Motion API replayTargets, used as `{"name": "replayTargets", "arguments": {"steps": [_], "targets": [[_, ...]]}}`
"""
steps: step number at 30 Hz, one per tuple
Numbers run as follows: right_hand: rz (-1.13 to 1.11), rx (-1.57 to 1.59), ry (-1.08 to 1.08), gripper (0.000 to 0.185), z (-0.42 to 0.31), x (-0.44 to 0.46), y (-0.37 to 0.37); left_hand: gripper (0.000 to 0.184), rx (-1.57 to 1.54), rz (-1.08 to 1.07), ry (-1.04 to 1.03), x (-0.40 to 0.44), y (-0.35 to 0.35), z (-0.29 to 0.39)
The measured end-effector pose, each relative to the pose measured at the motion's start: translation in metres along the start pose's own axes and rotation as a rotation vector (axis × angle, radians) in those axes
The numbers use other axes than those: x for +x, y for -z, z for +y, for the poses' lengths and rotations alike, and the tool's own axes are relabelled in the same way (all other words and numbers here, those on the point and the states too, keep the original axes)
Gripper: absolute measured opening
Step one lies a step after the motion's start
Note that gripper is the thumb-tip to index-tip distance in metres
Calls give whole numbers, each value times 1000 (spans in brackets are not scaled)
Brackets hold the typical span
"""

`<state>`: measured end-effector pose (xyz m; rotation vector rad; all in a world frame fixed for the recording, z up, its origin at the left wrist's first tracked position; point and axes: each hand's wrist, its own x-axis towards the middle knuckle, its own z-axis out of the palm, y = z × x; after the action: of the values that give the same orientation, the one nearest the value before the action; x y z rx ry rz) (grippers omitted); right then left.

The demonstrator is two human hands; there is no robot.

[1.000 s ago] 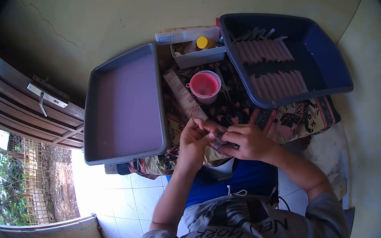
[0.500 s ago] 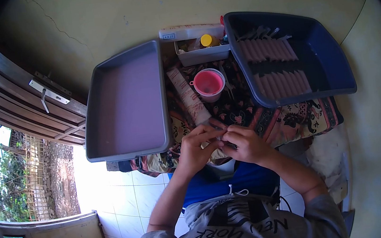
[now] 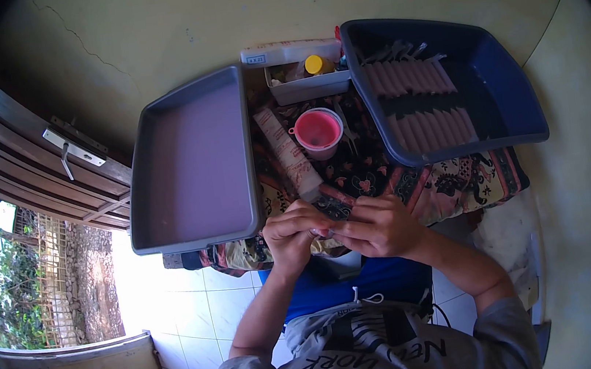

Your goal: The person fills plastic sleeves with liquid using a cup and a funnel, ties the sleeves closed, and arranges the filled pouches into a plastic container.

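My left hand [image 3: 293, 238] and my right hand [image 3: 380, 227] meet in front of my lap, at the near edge of the cloth-covered table. Both are closed, with fingertips pinched close together. A small pale, shiny bit shows between them; it is too small to name. Just beyond my fingers lies a long whitish plastic packet [image 3: 288, 152] with red print. Beside it stands a white cup [image 3: 324, 154] with a pink funnel [image 3: 318, 128] in its mouth.
A grey tray [image 3: 250, 153] of pale purple liquid stands at left. At right, a dark blue tub [image 3: 501, 89] holds two rows of filled, tied plastic tubes [image 3: 433, 131]. Behind are a small box [image 3: 310, 90] with a yellow-capped bottle [image 3: 315, 65] and a labelled packet [image 3: 287, 53].
My hands have shifted slightly left and drawn a little apart, and the fingers have changed their pinch. The whole view has moved a little; the trays and cup stay in place.
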<state>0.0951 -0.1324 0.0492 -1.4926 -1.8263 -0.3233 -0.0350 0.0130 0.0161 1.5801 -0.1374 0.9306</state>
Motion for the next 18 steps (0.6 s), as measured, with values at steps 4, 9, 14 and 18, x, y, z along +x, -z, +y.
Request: {"name": "replayTargets", "arguments": {"steps": [4,9,14,18], "targets": [[-64,9,17,14,1,4,10,4,-168,100,83,-6,-9,2],[-124,216,-164,14,1,-4,8,2,-234,123,291,-11,-13,1],[-149,586,-659,15,-10,-8,1,6,-373,20,394,-12,-13,-2],[-81,483,-384,13,-10,-2,5,11,-563,39,393,-6,-13,3]]}}
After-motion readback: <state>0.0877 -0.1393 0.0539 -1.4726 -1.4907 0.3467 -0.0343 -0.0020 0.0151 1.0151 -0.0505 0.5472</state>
